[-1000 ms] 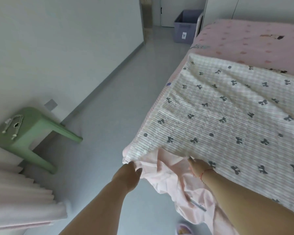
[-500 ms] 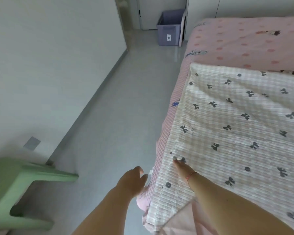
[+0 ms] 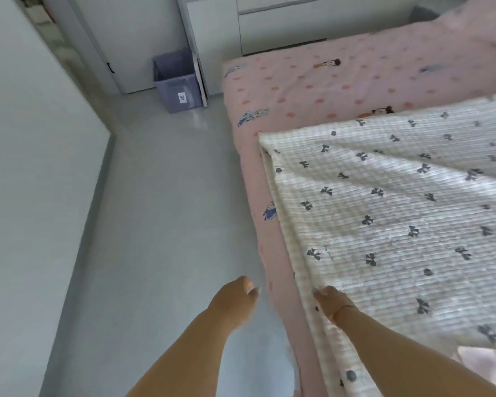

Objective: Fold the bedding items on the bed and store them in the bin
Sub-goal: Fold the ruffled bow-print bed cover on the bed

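A white quilt with dark bow prints [image 3: 398, 213] lies spread over the bed's pink dotted sheet [image 3: 312, 84], its left edge along the bed's side. My right hand [image 3: 331, 300] rests flat on that left edge near the bottom, fingers pointing forward. My left hand [image 3: 235, 299] hangs over the grey floor just left of the bed, fingers loosely curled and holding nothing. A purple-grey bin [image 3: 179, 81] stands on the floor past the bed's far corner, by the door.
A grey floor strip [image 3: 161, 224] runs between the left wall and the bed. White cabinets [image 3: 269, 27] stand behind the bed's head. A bit of pink fabric [image 3: 487, 365] shows at the lower right under the quilt.
The view has swung forward along the bed; the green stool has left the frame. My left hand let go of the pink cloth, and my right hand slid along the quilt's edge.
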Demonstrator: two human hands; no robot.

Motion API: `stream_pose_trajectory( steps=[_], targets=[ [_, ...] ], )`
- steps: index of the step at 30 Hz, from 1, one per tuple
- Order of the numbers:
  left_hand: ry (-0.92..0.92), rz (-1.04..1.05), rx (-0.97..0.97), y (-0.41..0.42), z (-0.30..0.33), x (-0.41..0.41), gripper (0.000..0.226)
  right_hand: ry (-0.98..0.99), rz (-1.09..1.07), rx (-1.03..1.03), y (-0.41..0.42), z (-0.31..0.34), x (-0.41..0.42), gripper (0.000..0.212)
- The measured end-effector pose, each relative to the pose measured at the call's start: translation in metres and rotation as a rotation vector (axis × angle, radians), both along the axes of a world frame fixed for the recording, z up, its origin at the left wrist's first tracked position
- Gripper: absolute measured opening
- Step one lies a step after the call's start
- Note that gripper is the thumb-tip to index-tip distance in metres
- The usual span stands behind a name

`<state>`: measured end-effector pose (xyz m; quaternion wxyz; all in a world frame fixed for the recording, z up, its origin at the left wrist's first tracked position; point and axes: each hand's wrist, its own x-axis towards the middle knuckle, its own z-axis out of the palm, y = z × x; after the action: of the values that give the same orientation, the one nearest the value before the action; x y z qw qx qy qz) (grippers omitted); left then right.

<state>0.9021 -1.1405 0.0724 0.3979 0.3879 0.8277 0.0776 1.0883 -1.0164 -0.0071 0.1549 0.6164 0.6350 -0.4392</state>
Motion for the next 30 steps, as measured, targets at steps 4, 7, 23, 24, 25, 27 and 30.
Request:
stream_pose_trajectory(
  steps=[4,7,23,24,25,27,30],
  targets=[
    [-0.035,-0.039,0.019,0.030,0.002,-0.054,0.038,-0.011,-0.164,-0.018,0.003,-0.003,-0.019,0.040],
    [-0.071,-0.061,0.057,0.062,0.007,-0.075,0.038,0.065,-0.416,-0.084,0.014,-0.001,-0.032,0.043],
    [-0.072,-0.320,0.072,0.350,0.013,-0.188,0.038,0.520,-1.631,-0.278,0.205,-0.017,-0.129,0.032],
    [-0.077,-0.342,0.070,0.365,0.011,-0.193,0.038,0.530,-1.644,-0.263,0.211,-0.018,-0.130,0.032],
    [-0.073,-0.371,0.066,0.379,0.009,-0.197,0.038,0.525,-1.646,-0.237,0.212,-0.014,-0.132,0.031],
    [-0.045,-0.438,0.039,0.407,-0.001,-0.205,0.040,0.595,-1.689,-0.185,0.219,-0.022,-0.132,0.026],
    [-0.013,-0.503,-0.017,0.432,-0.014,-0.216,0.044,0.518,-1.858,-0.245,0.229,-0.022,-0.128,0.029]
  ],
)
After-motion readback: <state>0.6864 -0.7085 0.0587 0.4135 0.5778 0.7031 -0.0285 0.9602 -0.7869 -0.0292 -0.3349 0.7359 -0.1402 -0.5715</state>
